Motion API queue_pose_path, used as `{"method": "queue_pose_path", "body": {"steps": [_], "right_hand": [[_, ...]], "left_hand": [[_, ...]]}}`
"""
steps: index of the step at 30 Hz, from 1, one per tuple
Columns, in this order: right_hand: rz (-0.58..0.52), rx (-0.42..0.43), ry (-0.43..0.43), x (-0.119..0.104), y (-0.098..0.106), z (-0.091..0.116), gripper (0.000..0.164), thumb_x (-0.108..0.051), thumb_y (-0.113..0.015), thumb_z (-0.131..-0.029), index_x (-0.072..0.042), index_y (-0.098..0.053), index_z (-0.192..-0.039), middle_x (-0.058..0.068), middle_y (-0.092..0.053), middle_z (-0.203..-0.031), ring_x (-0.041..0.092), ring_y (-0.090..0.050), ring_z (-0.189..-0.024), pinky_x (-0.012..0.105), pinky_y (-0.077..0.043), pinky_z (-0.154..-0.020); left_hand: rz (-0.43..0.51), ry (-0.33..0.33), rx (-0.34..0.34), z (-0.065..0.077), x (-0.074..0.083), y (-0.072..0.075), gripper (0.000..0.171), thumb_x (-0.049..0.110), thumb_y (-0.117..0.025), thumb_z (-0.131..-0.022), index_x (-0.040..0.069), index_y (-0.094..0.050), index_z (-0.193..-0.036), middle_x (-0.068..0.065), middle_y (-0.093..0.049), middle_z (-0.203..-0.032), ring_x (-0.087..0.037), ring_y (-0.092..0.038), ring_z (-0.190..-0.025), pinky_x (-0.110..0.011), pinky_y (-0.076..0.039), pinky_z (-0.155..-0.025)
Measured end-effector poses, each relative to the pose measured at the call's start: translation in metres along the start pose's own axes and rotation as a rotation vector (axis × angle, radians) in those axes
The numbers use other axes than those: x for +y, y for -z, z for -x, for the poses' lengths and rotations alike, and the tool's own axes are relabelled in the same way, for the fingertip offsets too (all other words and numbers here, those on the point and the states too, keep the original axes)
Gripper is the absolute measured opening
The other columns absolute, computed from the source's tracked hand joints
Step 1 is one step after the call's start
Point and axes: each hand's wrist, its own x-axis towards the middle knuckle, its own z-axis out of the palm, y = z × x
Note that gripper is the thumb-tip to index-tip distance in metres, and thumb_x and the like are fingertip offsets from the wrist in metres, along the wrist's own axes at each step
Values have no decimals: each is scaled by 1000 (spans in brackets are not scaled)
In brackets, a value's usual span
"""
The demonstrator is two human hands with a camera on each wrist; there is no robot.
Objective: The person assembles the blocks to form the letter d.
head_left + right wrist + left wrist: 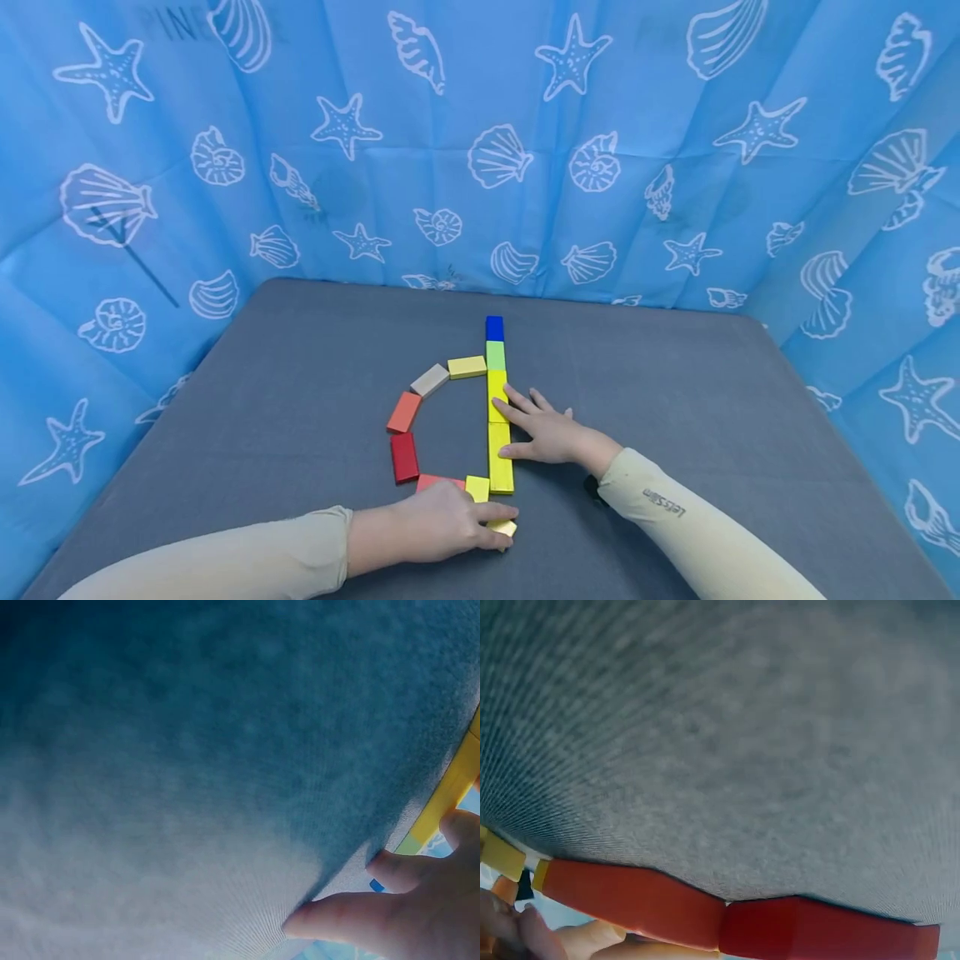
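Note:
My left hand [438, 521] pinches a pale yellow block [504, 528] between thumb and fingers, just below the column's lower end. Its palm partly covers a coral block [442, 480], with a yellow block [477, 487] beside that. Spread out, the fingers of my right hand [551, 435] touch the upper yellow block [497, 387] and lower yellow block [501, 473] of a straight column. Above these lie a light green block [496, 356] and a blue block [495, 328]. In the right wrist view, the hand [420, 900] has its fingers extended at the column.
Left of the column curves an arc: a pale yellow block [467, 367], a beige block [430, 381], an orange block [404, 412] and a red block [405, 457]. All lie on a grey cloth-covered table [637, 375]. A blue shell-patterned curtain [450, 150] hangs behind it.

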Motion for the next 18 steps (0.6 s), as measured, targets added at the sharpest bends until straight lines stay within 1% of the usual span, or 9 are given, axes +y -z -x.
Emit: {"method": "queue_pose_path", "body": {"steps": [2,6,8,10,11,13,15,18], "right_hand": [[3,2,5,-1,-1,-1,78,-51,-61,-91,-23,-27,-155,2,-7,-163,44,-4,-145,81,-9,-95],[4,2,11,-3,-1,-4,77,-51,-61,-91,-24,-27,-155,1,-7,-163,44,-3,-145,81,-9,-96],[8,-2,8,-4,-1,-4,77,-51,-61,-91,-24,-27,-155,1,-7,-163,43,-3,-145,81,-9,-96],[14,-4,6,-4,-2,-5,77,-51,-60,-91,-25,-27,-155,0,-7,-163,43,-4,-145,80,-9,-96],[14,-4,6,-4,-2,-5,76,-51,-61,-91,-25,-27,-155,0,-7,-163,42,-4,-145,80,-9,-97],[16,-1,5,-5,-3,-6,76,-51,-61,-91,-25,-27,-155,0,-8,-163,43,-5,-145,80,-9,-97],[15,5,3,-5,-3,-6,76,-51,-61,-91,-24,-28,-155,1,-8,-163,43,-5,-145,80,-10,-97],[12,12,-2,-3,-3,-6,77,-50,-62,-91,-24,-28,-155,1,-8,-163,43,-5,-145,80,-9,-96]], "left_hand": [[-10,21,-16,2,2,1,31,20,-69,-92,28,-70,-122,6,-61,-128,2,-37,-42,-5,-23,-47],[-8,59,-2,11,5,3,27,22,-69,-92,26,-72,-119,6,-63,-124,3,-49,-52,-4,-26,-49],[3,81,-18,14,8,3,29,23,-68,-93,26,-70,-122,6,-63,-125,3,-50,-54,-4,-26,-49],[-17,98,-47,14,11,2,33,24,-67,-93,26,-67,-126,6,-61,-127,4,-45,-52,-5,-26,-47],[-23,111,-65,13,13,2,35,24,-66,-94,27,-65,-129,5,-59,-129,3,-42,-50,-6,-25,-46],[-30,143,-98,8,16,3,37,25,-65,-95,27,-63,-132,4,-57,-131,3,-39,-50,-7,-26,-45],[-47,172,-121,2,18,3,38,26,-65,-95,27,-62,-133,3,-56,-131,2,-42,-52,-8,-27,-45],[-41,216,-152,-8,19,5,37,26,-64,-96,27,-61,-133,2,-55,-132,0,-49,-56,-10,-27,-44]]}}
